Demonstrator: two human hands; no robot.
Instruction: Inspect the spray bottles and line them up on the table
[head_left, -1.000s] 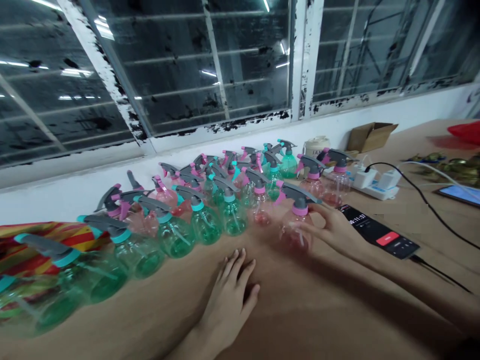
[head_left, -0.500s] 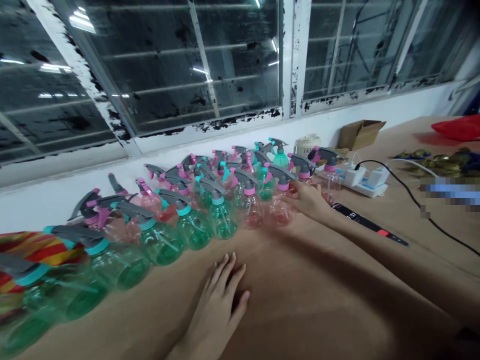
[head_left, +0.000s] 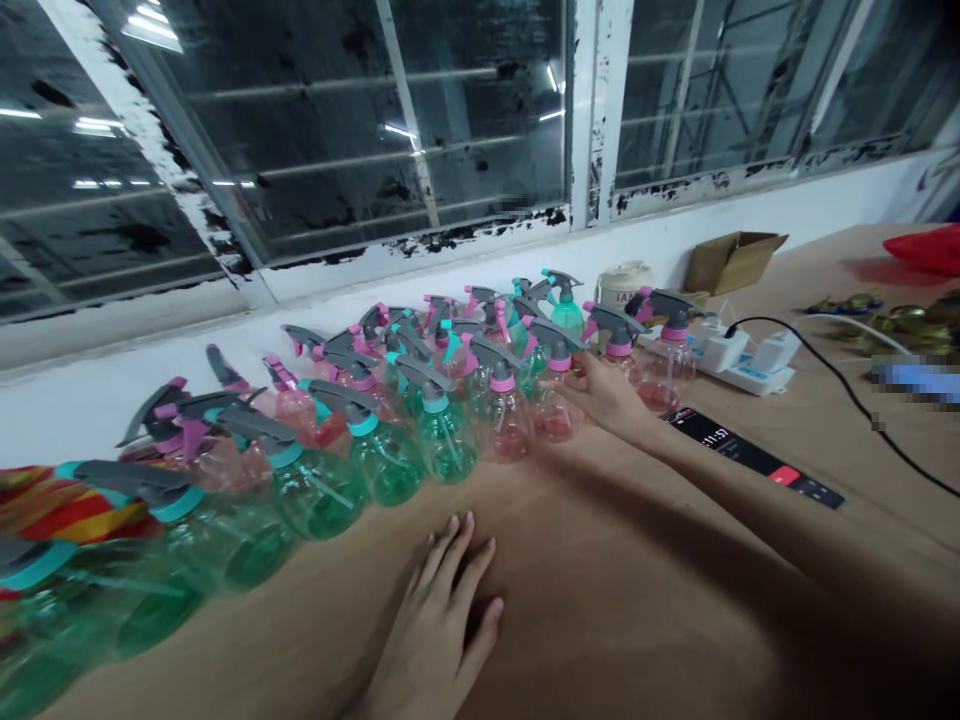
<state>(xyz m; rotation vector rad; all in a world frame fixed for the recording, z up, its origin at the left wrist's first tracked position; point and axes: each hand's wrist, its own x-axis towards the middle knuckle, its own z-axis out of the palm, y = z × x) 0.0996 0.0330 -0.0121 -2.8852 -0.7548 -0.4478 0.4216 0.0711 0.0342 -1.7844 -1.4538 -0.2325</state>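
My right hand reaches across to a clear pink spray bottle with a grey trigger head and pink collar. Its fingers are closed against the right side of that bottle, below the collar; some fingers are hidden. Just left stands another pink spray bottle, and to the right is a further pink one. My left hand lies palm down on the brown tabletop, fingers spread, holding nothing. Nearest to it is a green spray bottle with a turquoise collar.
Several more green and pink spray bottles crowd toward the window wall. A phone lies right of my right forearm, near a white power strip with chargers and a black cable. Behind stand an open cardboard box and a pale container.
The pink bottle at my right hand has shifted slightly left, closer to its pink neighbour, and stands more upright. My left hand stays in place. The view has shifted a little.
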